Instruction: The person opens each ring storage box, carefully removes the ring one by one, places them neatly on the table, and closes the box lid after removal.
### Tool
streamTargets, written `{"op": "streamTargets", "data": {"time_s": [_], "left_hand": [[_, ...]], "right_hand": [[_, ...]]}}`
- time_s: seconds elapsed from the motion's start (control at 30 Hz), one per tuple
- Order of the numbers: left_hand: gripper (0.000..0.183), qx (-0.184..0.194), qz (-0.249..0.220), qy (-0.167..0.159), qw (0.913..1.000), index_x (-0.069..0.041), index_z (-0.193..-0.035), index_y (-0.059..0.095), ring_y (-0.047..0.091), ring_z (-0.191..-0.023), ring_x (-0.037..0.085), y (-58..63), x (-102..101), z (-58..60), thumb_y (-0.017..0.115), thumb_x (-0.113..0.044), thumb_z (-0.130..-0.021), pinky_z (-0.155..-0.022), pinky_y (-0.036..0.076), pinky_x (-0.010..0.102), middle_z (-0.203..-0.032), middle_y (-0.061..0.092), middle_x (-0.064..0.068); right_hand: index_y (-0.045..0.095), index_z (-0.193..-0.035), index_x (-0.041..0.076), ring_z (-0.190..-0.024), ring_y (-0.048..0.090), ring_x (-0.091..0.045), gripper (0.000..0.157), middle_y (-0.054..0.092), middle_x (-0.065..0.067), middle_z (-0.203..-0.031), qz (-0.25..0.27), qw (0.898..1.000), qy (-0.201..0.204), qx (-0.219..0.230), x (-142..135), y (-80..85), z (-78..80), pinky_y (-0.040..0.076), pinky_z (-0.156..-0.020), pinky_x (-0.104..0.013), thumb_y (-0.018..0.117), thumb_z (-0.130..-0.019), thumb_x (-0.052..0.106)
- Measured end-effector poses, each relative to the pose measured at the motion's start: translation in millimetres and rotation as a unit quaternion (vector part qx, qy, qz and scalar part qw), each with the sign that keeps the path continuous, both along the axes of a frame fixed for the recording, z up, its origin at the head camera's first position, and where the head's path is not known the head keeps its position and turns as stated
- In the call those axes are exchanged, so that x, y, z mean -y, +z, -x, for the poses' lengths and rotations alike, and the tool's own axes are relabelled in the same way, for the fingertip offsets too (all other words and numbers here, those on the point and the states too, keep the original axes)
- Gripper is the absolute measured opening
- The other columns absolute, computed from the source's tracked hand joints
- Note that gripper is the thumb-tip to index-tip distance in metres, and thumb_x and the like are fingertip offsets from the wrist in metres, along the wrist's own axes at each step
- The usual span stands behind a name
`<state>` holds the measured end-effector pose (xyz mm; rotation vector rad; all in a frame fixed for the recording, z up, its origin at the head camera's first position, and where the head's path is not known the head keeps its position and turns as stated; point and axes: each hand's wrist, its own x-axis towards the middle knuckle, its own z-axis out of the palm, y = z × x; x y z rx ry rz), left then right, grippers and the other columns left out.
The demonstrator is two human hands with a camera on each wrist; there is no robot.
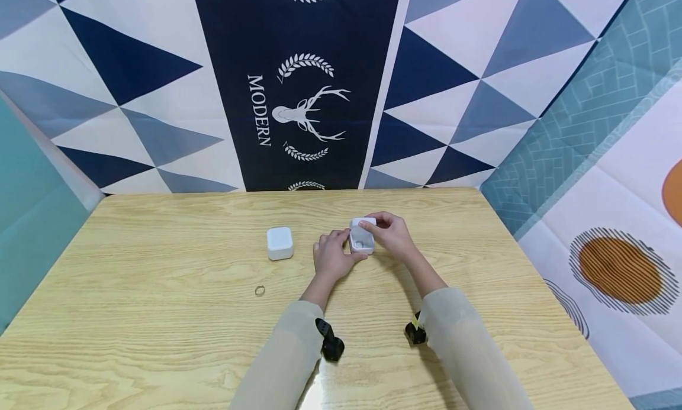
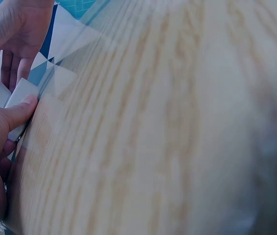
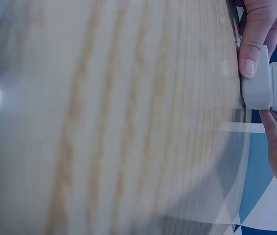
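A small white hinged jewelry box (image 1: 362, 249) stands open on the table, its lid (image 1: 355, 222) tipped up at the back. My left hand (image 1: 331, 257) grips the base from the left, thumb along the front, as the left wrist view also shows on the box (image 2: 25, 90). With thumb and fingers my right hand (image 1: 393, 235) pinches the raised lid from the right. A small round shape shows faintly inside the base; what it is I cannot tell. To the left sits a second white box (image 1: 279, 243), closed. Nearer me lies a thin ring (image 1: 259, 290).
The pale wooden table (image 1: 160, 339) ends at a patterned cloth backdrop (image 1: 160, 102) behind the boxes. More cloth hangs at both sides. Each wrist carries a small black camera, the left one (image 1: 331, 346) and the right one (image 1: 415, 333).
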<state>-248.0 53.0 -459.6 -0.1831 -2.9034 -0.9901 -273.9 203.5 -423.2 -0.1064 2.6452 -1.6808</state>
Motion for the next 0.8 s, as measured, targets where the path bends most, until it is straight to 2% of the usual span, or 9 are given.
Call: {"op": "streamTargets", "data": {"time_s": [0.4,0.8], "left_hand": [[0.073,-0.003,-0.001,-0.001,1.0,-0.02,-0.129,0.047,0.044,-0.098,0.019,-1.8,0.7,-0.4,0.065,-0.056,-0.068,-0.078,0.028,0.033,-0.121,0.052,-0.002],[0.074,-0.005,0.004,0.002,1.0,-0.02,-0.129,0.047,0.044,-0.1,0.02,-0.1,1.0,-1.2,0.065,-0.057,-0.067,-0.079,0.028,0.033,-0.123,0.052,-0.002]], "right_hand": [[0.062,-0.102,0.008,-0.082,0.056,-0.013,0.047,0.062,-0.009,-0.095,0.004,1.0,-0.004,0.0,1.4,-1.0,1.9,0.046,-0.068,-0.022,0.067,-0.073,0.043],[0.062,-0.105,0.005,-0.079,0.053,-0.01,0.041,0.061,-0.011,-0.096,0.003,1.0,-0.007,-0.002,2.2,1.9,2.8,0.045,-0.07,-0.026,0.066,-0.077,0.034]]}}
